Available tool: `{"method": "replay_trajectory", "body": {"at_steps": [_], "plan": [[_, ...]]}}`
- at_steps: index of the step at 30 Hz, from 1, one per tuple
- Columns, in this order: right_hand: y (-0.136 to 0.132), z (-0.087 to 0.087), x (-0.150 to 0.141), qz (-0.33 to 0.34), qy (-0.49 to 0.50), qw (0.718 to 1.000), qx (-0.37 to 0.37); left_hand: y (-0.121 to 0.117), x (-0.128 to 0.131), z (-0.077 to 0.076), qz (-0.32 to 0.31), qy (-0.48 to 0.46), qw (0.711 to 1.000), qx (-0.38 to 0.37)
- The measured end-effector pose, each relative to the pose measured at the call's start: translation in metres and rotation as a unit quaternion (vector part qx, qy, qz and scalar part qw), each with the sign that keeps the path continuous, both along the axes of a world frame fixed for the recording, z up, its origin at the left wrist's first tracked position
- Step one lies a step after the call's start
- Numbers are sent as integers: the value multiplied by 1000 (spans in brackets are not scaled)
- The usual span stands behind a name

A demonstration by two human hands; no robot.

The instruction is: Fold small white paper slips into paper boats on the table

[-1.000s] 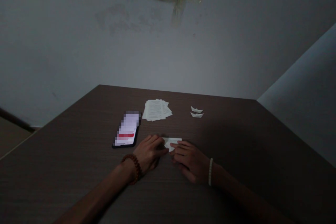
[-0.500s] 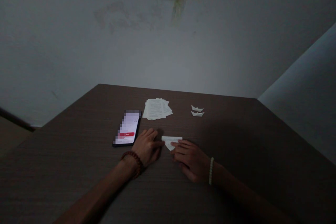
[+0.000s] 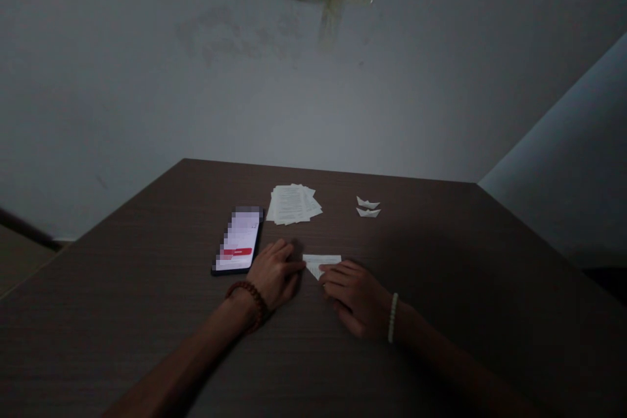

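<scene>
A small piece of printed paper [image 3: 313, 264], folded to a strip along its far edge and a point towards me, lies flat on the table. Its left corner is held down by a fingertip of my left hand [image 3: 275, 273], whose other fingers are curled. My right hand [image 3: 356, 295] has its fingers bent together and pressed on the paper's right part, covering that side. Two small folded paper boats, the far one [image 3: 368, 203] and the near one [image 3: 368, 213], rest beyond my right hand.
Left of my left hand lies a phone [image 3: 238, 240] with its screen lit. Behind it, a loose stack of printed paper sheets [image 3: 292, 204] sits on the brown table [image 3: 313, 366]. The wall [image 3: 313, 111] rises at the table's far edge.
Both hands stay almost in place on the paper. My right fingers have shifted very slightly, and the view has moved a little.
</scene>
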State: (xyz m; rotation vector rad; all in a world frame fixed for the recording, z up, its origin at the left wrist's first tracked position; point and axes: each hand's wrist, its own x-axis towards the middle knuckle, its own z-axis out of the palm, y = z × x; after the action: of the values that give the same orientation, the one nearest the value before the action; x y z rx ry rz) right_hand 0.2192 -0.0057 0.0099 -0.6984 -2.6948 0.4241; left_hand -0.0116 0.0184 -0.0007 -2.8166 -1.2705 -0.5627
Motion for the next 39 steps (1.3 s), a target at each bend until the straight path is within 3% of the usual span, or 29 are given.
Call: {"method": "replay_trajectory", "body": {"at_steps": [12,20,27,32,36,39], "plan": [[0,-1,-9,-36,-34,999,-11,4,-4,-5,2,-31,999,-34],[-1,-2,-13,-49,-60,997,22,0,-1,2,21,26,999,-21],[-17,1,-3,-71,-69,994,44,-4,2,2,18,35,999,-1],[-22,0,-1,-74,-61,995,40,-13,8,-1,-16,46,999,13],[-21,-3,1,-81,-28,996,11,-13,11,-11,-109,21,994,-24],[-20,-6,2,-76,-16,997,0,-10,11,-15,-130,-17,991,-29]]}}
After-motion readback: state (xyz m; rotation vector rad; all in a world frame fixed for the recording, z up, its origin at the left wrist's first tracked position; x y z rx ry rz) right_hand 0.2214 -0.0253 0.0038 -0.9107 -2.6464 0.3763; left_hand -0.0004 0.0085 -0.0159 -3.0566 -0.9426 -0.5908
